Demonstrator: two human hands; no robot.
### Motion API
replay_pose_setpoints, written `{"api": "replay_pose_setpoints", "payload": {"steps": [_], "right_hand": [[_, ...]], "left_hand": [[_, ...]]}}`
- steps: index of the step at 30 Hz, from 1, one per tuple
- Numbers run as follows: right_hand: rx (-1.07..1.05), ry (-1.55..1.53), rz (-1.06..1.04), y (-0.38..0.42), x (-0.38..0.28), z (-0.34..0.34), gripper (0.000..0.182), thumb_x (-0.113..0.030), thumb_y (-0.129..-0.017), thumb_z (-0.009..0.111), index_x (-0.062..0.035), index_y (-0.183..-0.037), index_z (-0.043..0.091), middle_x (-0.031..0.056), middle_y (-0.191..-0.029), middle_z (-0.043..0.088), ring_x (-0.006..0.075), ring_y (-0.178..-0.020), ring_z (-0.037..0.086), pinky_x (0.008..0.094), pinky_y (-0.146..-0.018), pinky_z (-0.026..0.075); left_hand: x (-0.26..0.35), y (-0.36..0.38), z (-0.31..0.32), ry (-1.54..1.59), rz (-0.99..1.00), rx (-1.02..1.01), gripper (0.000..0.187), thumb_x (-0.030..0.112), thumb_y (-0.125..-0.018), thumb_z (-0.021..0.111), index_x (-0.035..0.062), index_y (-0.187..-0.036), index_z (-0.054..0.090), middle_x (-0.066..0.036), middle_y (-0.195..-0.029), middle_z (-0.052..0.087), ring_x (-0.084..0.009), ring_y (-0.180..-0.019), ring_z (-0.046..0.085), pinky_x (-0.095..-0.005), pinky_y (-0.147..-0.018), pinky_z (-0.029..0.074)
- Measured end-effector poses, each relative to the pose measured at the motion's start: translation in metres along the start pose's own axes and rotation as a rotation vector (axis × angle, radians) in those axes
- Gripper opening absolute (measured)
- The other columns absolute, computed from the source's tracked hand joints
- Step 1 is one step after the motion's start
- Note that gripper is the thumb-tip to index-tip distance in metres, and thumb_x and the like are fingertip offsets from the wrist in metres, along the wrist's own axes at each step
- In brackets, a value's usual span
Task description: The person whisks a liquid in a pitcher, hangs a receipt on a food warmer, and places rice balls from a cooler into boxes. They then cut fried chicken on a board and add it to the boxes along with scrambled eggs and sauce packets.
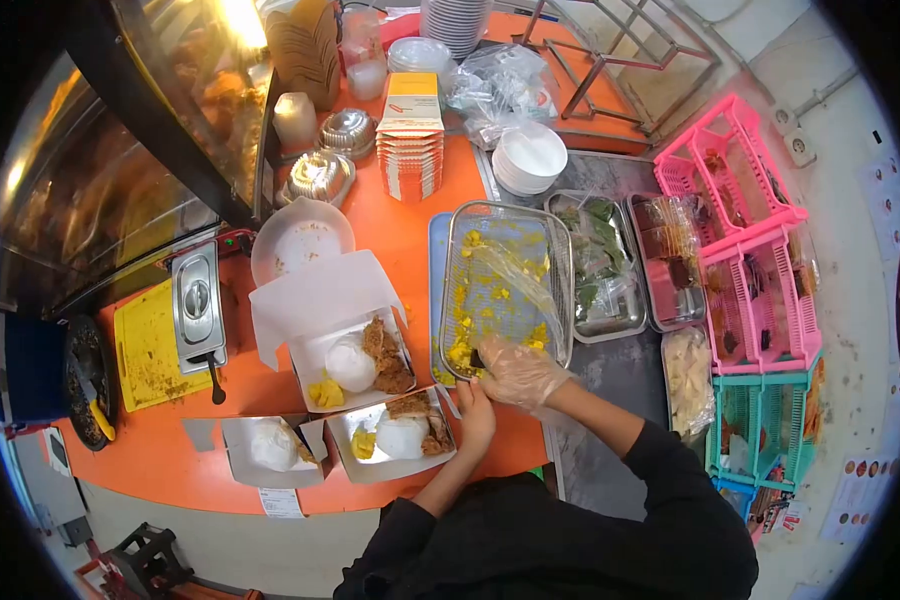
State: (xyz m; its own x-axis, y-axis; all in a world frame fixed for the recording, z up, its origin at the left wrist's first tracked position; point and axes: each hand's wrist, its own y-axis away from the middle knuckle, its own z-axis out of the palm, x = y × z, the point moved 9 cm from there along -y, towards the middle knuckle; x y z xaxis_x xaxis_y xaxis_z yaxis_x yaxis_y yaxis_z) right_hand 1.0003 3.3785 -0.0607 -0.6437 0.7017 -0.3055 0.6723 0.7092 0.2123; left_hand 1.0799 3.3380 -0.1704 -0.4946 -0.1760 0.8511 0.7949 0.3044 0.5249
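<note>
My right hand [520, 372], in a clear plastic glove, reaches into the near end of a metal mesh-like tray [567, 290]. Its fingers close around a small dark object, mostly hidden. Bits of yellow food [460, 352], like scrambled egg, lie in the tray under a clear plastic film [515, 275]. My bare left hand [477, 418] is at the right edge of a white takeaway box [370, 468], fingers pinched at its side. Inside that box are white rice [402, 438], fried chicken [436, 434] and yellow egg [363, 443].
Another open box [315, 277] with rice and chicken stands behind; a third box [240, 462] is at left. Folded cartons [410, 150], white bowls [530, 155], a tray of greens [595, 265] and pink baskets [760, 240] surround the tray. A yellow board [150, 350] lies left.
</note>
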Motion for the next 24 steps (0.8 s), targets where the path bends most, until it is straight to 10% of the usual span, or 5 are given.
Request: {"api": "replay_pose_setpoints", "payload": {"steps": [9, 12, 14, 17, 24], "right_hand": [[-0.292, 0.093, -0.04, 0.036, 0.009, -0.024, 0.031, -0.029, -0.084, 0.048, -0.0013, -0.096, 0.045, 0.0196, -0.094, 0.053, 0.0363, -0.077, 0.058, 0.043, -0.068, 0.047], [-0.136, 0.067, -0.18, 0.027, 0.035, -0.019, 0.044, -0.04, -0.078, 0.059, -0.0032, -0.1, 0.049, 0.0154, -0.08, 0.054, 0.0272, -0.068, 0.059, 0.0357, -0.051, 0.047], [-0.236, -0.473, 0.183, 0.017, 0.085, 0.007, 0.04, -0.039, -0.079, 0.06, -0.0066, -0.1, 0.052, 0.008, -0.067, 0.052, 0.0152, -0.06, 0.055, 0.0301, -0.045, 0.042], [-0.183, -1.076, 0.732, 0.032, 0.08, -0.007, 0.056, -0.042, -0.077, 0.061, -0.0029, -0.115, 0.047, 0.0044, -0.073, 0.053, 0.011, -0.065, 0.054, 0.0261, -0.054, 0.043], [0.081, -1.33, 0.652, 0.048, 0.0, -0.062, 0.032, -0.037, -0.085, 0.053, -0.0128, -0.106, 0.05, -0.0068, -0.077, 0.05, 0.0013, -0.056, 0.04, 0.0165, -0.042, 0.027]], "left_hand": [[-0.013, 0.004, 0.0, 0.227, -0.033, 0.091, 0.024, 0.024, -0.094, 0.032, 0.0018, -0.098, 0.041, -0.009, -0.09, 0.047, -0.0191, -0.085, 0.044, -0.0317, -0.08, 0.033], [0.023, 0.016, -0.007, 0.055, -0.019, 0.114, 0.03, 0.029, -0.095, 0.028, 0.001, -0.092, 0.036, -0.013, -0.089, 0.042, -0.023, -0.084, 0.044, -0.0354, -0.079, 0.034], [0.018, 0.014, -0.003, 0.085, -0.029, 0.098, 0.03, 0.031, -0.095, 0.027, 0.0025, -0.089, 0.035, -0.014, -0.091, 0.045, -0.0223, -0.081, 0.048, -0.0355, -0.076, 0.037], [0.01, 0.011, 0.012, 0.424, 0.002, -0.045, 0.03, 0.031, -0.095, 0.028, 0.0028, -0.094, 0.036, -0.014, -0.096, 0.048, -0.022, -0.075, 0.053, -0.0355, -0.071, 0.041], [0.056, 0.114, -0.035, -0.028, 0.355, -0.702, 0.028, 0.026, -0.093, 0.037, 0.0014, -0.107, 0.041, -0.009, -0.099, 0.051, -0.0208, -0.09, 0.054, -0.0326, -0.083, 0.041]]}}
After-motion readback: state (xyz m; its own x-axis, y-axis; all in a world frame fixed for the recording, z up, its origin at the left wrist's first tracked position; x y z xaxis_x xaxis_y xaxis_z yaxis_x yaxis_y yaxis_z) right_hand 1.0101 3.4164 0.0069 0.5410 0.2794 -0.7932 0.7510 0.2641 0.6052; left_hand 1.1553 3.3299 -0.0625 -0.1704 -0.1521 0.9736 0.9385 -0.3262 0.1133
